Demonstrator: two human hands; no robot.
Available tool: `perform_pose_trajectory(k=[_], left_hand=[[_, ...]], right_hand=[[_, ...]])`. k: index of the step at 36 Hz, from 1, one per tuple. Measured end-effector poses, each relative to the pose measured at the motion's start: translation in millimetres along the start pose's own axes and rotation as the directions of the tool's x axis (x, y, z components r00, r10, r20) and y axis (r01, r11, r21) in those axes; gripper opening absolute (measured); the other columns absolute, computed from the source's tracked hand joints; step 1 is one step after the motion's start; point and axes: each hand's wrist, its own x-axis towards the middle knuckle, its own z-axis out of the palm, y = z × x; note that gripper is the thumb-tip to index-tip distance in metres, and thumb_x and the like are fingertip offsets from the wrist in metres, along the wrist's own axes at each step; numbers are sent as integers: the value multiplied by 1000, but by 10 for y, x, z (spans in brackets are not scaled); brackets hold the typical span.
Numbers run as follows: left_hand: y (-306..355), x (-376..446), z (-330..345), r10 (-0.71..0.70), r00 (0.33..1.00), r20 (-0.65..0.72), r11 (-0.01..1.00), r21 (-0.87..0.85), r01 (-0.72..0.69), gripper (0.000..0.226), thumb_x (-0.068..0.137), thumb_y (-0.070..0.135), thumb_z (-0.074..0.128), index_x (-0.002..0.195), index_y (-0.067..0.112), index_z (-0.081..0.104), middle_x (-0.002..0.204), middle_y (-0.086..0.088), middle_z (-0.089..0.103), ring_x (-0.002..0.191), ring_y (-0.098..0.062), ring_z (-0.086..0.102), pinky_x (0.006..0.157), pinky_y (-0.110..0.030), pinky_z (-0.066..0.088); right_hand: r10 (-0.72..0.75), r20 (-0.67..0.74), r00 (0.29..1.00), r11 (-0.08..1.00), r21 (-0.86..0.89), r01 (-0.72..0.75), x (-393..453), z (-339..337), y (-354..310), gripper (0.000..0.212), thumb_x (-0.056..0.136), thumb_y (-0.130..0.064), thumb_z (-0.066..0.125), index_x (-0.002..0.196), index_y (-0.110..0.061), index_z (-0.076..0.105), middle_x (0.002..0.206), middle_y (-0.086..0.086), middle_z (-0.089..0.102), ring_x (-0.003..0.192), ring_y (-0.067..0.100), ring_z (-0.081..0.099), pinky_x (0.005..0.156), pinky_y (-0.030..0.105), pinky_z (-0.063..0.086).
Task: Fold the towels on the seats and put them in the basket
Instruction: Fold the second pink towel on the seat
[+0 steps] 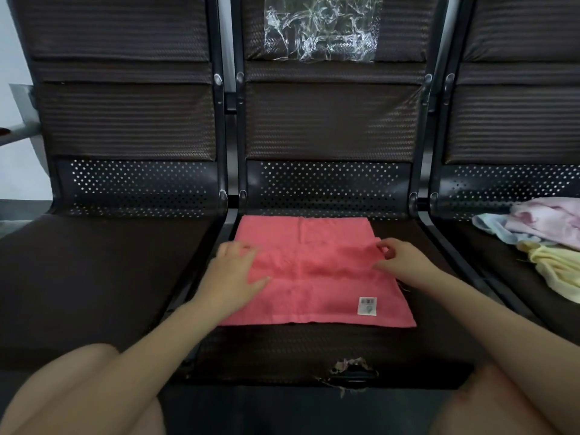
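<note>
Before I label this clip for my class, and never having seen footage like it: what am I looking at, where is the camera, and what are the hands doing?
There is no machine here. One camera worn on a person's head looks forward and down at their own bare arms and knees. In front is a row of dark seats. On the middle seat lies a coral-pink towel with a small white label near its right front corner. The left hand rests flat on the towel's left side; the right hand pinches an edge at a fold on its right side. On the right seat sits a loose pile of pale towels, pink, blue and yellow. A clear plastic bag lies against the middle backrest. No basket shows.
</note>
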Motion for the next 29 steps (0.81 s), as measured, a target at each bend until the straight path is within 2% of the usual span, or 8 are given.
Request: perform_pose_trajectory(k=[4,9,13,15,17,22,25,29], left_hand=[[269,-194,129,202,964,174,964,-207,-165,52,88,48,61,137,32,51,127,10,52,120,-6,45,106,-30,38],[334,-209,313,333,913,237,943,-55,-329,49,91,45,57,138,30,50,118,8,51,117,-10,39,98,-27,39],[318,-166,378,365,905,220,931,-71,-358,42,95,38,54,136,28,52,118,6,51,117,-12,41,95,-23,37],[314,-156,377,368,904,216,930,-77,-360,39,96,33,52,135,28,53,117,5,53,116,-12,42,95,-23,37],[298,-142,388,373,903,213,928,-80,-364,36,97,30,51,133,28,56,116,4,57,114,-12,45,95,-23,37],[273,-112,418,352,906,234,935,-129,-330,35,95,25,50,129,30,58,119,6,62,113,-12,49,97,-27,40],[297,-118,391,290,929,230,929,-301,-215,39,96,14,43,129,27,57,124,8,63,113,-6,55,97,-26,44],[340,-115,339,191,955,228,877,-477,-62,31,102,16,37,123,30,55,96,17,61,84,7,57,79,-19,46]], right_hand=[[-84,-10,996,996,-23,84,-50,71,-129,56,82,-26,70,135,-23,51,124,8,52,107,22,55,87,33,49],[-282,-58,958,959,-2,282,-168,141,-317,41,83,-21,70,123,-22,61,92,-3,59,77,6,54,63,18,40],[-352,289,890,927,-28,375,-353,186,-449,39,87,-25,69,125,-27,59,92,-6,59,76,2,52,65,11,42],[-340,440,831,886,-145,440,-419,242,-480,45,86,-35,70,128,-30,56,105,-7,58,88,4,53,72,9,41],[-335,502,797,849,-207,487,-450,299,-493,52,84,-40,70,132,-30,53,114,-7,54,97,7,52,84,16,44],[-365,500,786,837,-195,512,-425,351,-481,56,80,-43,73,131,-32,53,111,-7,52,95,8,52,85,20,44],[-379,514,770,839,-160,520,-428,352,-473,63,75,-49,76,132,-37,53,105,-11,50,93,5,51,81,18,43],[-376,497,782,815,-225,535,-458,371,-514,57,81,-42,71,133,-33,53,111,-8,55,100,11,53,86,23,44]])
